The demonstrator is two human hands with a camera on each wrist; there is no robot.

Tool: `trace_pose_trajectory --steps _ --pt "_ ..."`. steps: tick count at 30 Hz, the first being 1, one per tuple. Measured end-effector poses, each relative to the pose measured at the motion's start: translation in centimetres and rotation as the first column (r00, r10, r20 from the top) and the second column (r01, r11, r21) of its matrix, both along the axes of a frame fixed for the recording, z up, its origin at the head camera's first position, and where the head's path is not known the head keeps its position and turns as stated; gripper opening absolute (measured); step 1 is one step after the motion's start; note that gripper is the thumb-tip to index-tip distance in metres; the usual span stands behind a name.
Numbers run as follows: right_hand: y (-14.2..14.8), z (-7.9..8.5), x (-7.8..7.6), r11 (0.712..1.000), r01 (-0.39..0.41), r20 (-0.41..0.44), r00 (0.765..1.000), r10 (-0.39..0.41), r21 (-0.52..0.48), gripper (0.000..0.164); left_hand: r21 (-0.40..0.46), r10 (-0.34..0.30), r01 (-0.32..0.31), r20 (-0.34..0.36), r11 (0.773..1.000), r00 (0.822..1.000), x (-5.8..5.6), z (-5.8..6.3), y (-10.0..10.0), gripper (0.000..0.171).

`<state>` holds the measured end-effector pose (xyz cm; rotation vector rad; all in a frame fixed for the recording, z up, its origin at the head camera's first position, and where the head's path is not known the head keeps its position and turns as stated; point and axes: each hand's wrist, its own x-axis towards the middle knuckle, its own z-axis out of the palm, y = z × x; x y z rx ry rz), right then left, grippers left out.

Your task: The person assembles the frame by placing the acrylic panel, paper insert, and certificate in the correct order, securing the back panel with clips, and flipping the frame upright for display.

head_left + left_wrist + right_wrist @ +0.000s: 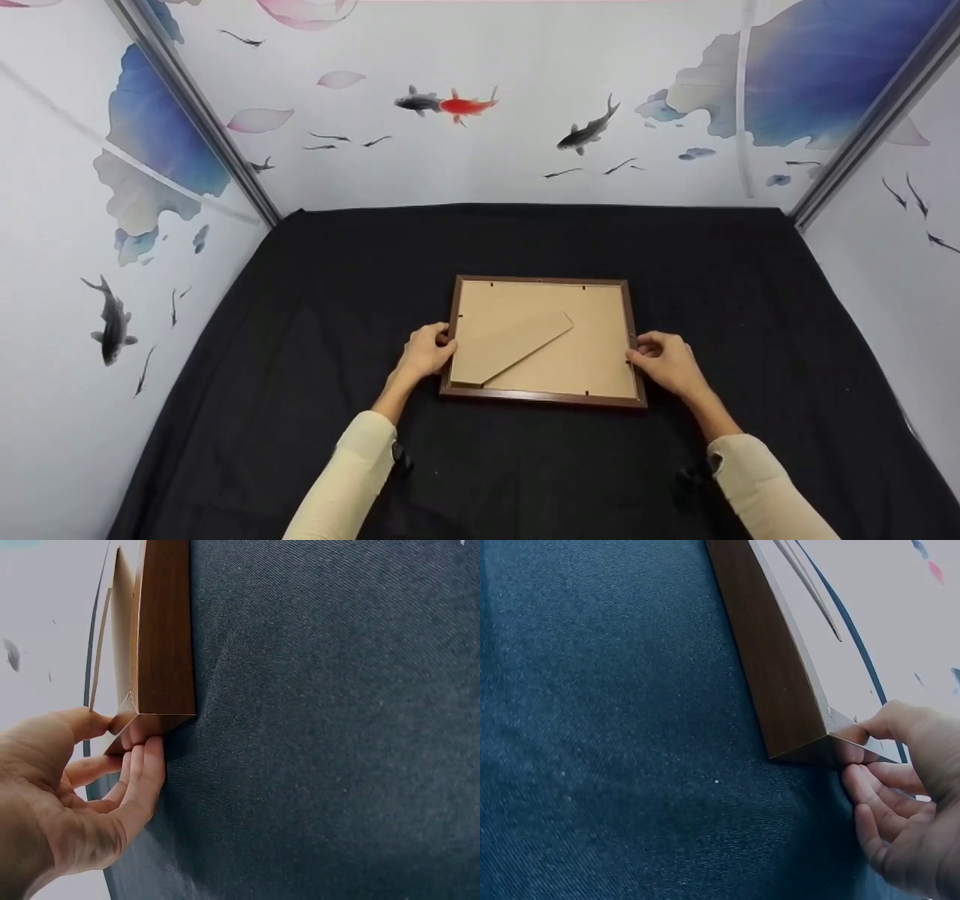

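Observation:
A brown picture frame (pixel 544 398) lies back side up, its tan backing board (pixel 592 330) showing, with small dark tabs along the edges. A flat tapered stand leg (pixel 517 346) slants across the board from the lower left. My left hand (pixel 426 351) grips the frame's left side, thumb on top and fingers against the outer edge, as the left wrist view also shows. On the opposite side, my right hand (pixel 667 363) holds the right edge between thumb and fingers. In the right wrist view the frame's brown side (pixel 772 667) sits on the cloth.
A black cloth (pixel 337 300) covers the table under the frame. White panels (pixel 510 165) printed with fish and lotus leaves enclose the back and both sides, joined by grey metal posts (pixel 202 120) at the corners.

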<state>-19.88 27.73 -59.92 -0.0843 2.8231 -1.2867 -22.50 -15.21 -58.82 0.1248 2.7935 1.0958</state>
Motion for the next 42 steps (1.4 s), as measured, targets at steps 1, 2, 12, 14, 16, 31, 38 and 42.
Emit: trace_pose_trajectory --steps 1,2,12,14,16,31,38,42 --pt "-0.1 0.0 0.0 1.0 -0.002 -0.003 1.0 0.002 0.002 0.033 -0.001 0.003 -0.003 0.004 1.0 1.0 0.0 0.0 0.0 0.044" --pt "-0.2 0.0 -0.1 1.0 -0.002 -0.005 1.0 0.002 0.002 0.032 0.001 0.007 -0.007 0.009 1.0 1.0 0.1 0.1 -0.1 0.045" --pt "-0.6 0.3 -0.2 1.0 0.013 -0.045 0.999 -0.012 0.021 0.031 0.085 0.068 -0.068 -0.003 0.994 0.998 0.4 0.9 0.2 0.046" --pt "-0.6 0.5 -0.3 1.0 0.021 -0.057 0.998 -0.02 0.023 0.032 0.149 0.089 -0.086 -0.013 0.985 0.996 0.5 1.0 0.3 0.046" --pt "-0.6 0.8 -0.4 0.999 0.026 -0.074 0.997 -0.023 0.029 0.033 0.266 0.114 -0.114 0.014 0.957 0.993 0.7 1.0 0.2 0.046" --pt "-0.8 0.0 -0.7 0.998 0.043 -0.094 0.995 -0.039 0.049 0.031 0.547 0.137 -0.227 0.2 0.806 0.97 1.0 0.6 0.5 0.046" --pt "-1.5 -0.3 -1.1 0.998 0.028 -0.07 0.997 -0.024 0.062 0.031 0.479 0.163 -0.248 0.211 0.842 0.964 1.0 -0.1 0.0 0.046" --pt "-1.5 -0.2 -1.2 0.996 -0.014 -0.041 0.999 0.017 0.083 0.032 0.417 0.174 -0.248 0.207 0.874 0.963 1.2 -0.2 -0.1 0.046"
